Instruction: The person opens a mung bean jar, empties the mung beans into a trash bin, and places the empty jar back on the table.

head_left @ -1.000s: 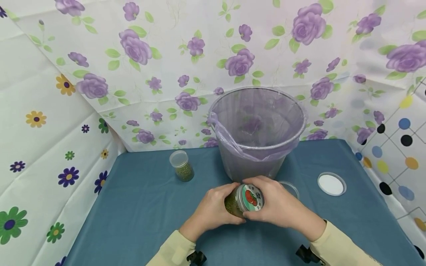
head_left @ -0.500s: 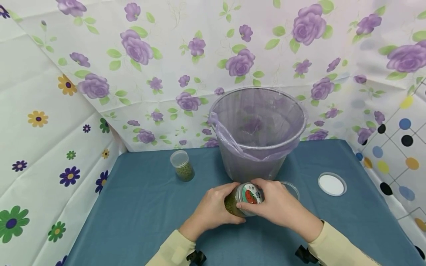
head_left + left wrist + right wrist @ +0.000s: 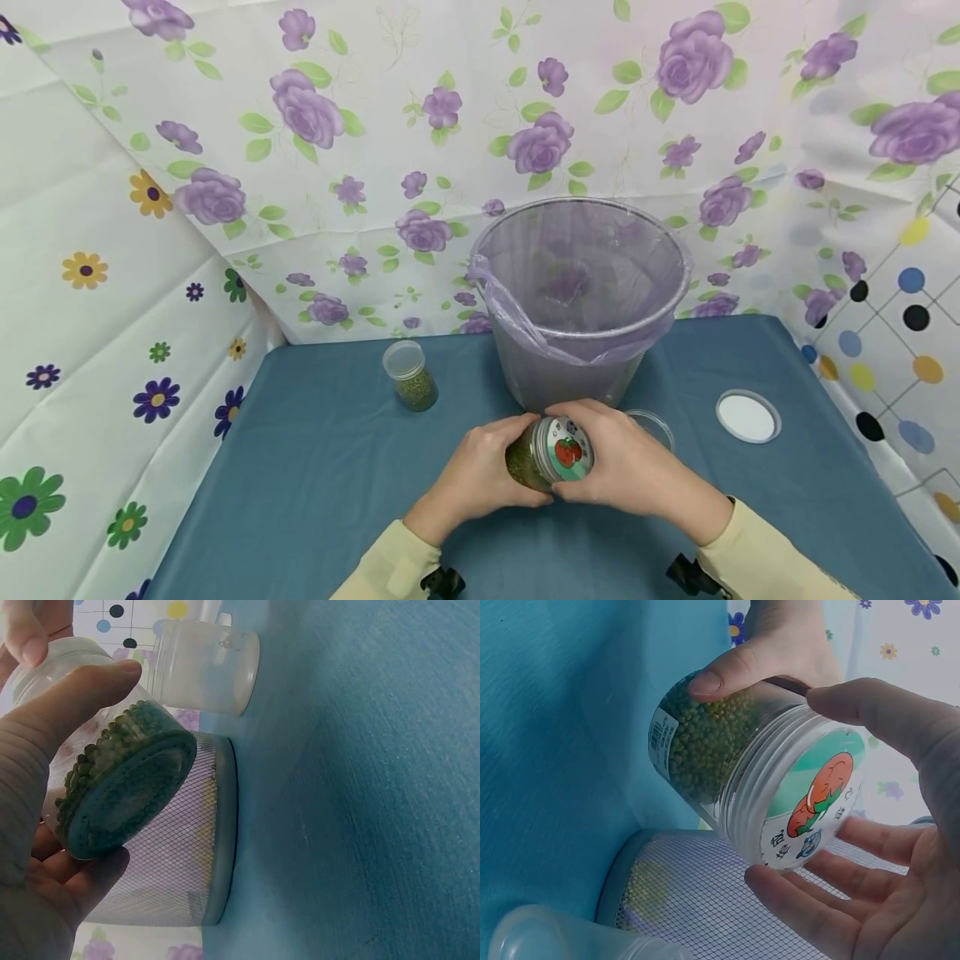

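Observation:
A clear plastic jar (image 3: 528,460) of green beans is tipped on its side just above the blue table. My left hand (image 3: 517,460) grips its body, with the thumb over the beans (image 3: 705,742) and the palm under the base (image 3: 124,795). My right hand (image 3: 581,454) curls round the white screw lid (image 3: 810,799), which carries a tomato label. The thumb lies over the lid's rim and the fingers (image 3: 810,907) under it. The lid sits on the jar's mouth.
A mesh bin (image 3: 581,333) lined with a purple bag stands just behind the hands. A small capped jar of beans (image 3: 408,377) is at the back left. An empty clear jar (image 3: 654,425) lies behind my right hand, and a white lid (image 3: 747,417) lies at right. Flowered sheets wall the table.
My right hand has shifted its hold round the lid and the tomato label has turned. The jar and left hand stay where they were.

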The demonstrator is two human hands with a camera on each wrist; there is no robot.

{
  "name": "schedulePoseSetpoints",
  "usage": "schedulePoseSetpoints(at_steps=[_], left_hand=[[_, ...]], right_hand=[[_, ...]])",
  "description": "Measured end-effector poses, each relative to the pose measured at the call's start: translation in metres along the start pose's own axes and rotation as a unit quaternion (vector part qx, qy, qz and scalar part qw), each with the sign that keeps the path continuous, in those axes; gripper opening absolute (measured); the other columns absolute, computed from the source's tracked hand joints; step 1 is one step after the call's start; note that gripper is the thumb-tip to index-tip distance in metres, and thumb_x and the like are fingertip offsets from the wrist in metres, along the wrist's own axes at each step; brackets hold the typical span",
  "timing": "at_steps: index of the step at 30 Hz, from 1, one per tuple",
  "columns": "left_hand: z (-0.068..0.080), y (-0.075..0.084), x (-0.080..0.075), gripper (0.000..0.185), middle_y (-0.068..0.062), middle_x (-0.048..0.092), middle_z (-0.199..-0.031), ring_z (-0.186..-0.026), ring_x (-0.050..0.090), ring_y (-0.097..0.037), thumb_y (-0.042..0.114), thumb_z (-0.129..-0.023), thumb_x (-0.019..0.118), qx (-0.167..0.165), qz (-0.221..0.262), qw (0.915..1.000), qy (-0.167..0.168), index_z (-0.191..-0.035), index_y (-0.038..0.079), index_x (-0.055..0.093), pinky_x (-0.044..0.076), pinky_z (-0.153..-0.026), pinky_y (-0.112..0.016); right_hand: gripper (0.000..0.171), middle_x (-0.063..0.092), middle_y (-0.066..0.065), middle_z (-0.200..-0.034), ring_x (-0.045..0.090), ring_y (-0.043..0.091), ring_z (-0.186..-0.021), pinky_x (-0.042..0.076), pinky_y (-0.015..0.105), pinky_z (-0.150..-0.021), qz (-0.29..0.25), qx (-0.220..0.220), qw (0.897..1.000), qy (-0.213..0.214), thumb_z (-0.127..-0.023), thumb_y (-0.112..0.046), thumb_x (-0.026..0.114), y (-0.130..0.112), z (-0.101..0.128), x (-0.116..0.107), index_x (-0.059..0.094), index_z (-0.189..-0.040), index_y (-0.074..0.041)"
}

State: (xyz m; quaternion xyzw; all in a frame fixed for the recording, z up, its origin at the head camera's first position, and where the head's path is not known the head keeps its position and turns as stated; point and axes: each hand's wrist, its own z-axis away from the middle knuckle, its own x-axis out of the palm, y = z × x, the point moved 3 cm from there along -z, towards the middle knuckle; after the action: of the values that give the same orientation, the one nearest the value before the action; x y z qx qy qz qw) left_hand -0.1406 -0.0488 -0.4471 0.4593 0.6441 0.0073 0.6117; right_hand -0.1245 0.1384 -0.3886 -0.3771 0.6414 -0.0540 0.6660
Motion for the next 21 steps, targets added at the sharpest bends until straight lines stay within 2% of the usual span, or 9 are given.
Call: schedulePoseSetpoints(at_steps=[9,14,21], left_hand=[[0.0,-0.001,-0.002,0.086,0.016,0.056,-0.124,-0.105,0.057,-0.002,0.055,-0.06,0.081,0.007,0.002,0.9999,0.013,-0.134,0.035,0.043,0.051,-0.086,-0.025],[-0.001,-0.001,-0.004,0.086,0.017,0.056,-0.124,-0.105,0.057,-0.001,0.055,-0.059,0.082,-0.002,0.002,0.9999,0.011,-0.133,0.037,0.042,0.051,-0.087,-0.026],[-0.001,-0.002,-0.004,0.087,0.015,0.058,-0.123,-0.103,0.057,-0.001,0.056,-0.058,0.082,0.001,0.003,0.9998,0.019,-0.133,0.037,0.043,0.052,-0.085,-0.026]], right_hand=[[0.084,0.05,-0.014,-0.126,0.054,0.002,-0.103,0.051,0.023,-0.078,-0.011,-0.012,1.0,-0.009,-0.058,-0.036,0.086,-0.001,0.001,-0.001,0.048,-0.133,-0.027],[0.083,0.051,-0.013,-0.127,0.055,0.004,-0.106,0.052,0.026,-0.08,-0.017,-0.009,1.0,0.005,-0.06,-0.041,0.086,0.0,0.002,-0.005,0.049,-0.133,-0.026],[0.083,0.052,-0.014,-0.125,0.056,0.003,-0.103,0.053,0.027,-0.079,-0.018,-0.002,0.999,0.027,-0.06,-0.048,0.084,0.003,0.005,-0.015,0.049,-0.132,-0.028]])
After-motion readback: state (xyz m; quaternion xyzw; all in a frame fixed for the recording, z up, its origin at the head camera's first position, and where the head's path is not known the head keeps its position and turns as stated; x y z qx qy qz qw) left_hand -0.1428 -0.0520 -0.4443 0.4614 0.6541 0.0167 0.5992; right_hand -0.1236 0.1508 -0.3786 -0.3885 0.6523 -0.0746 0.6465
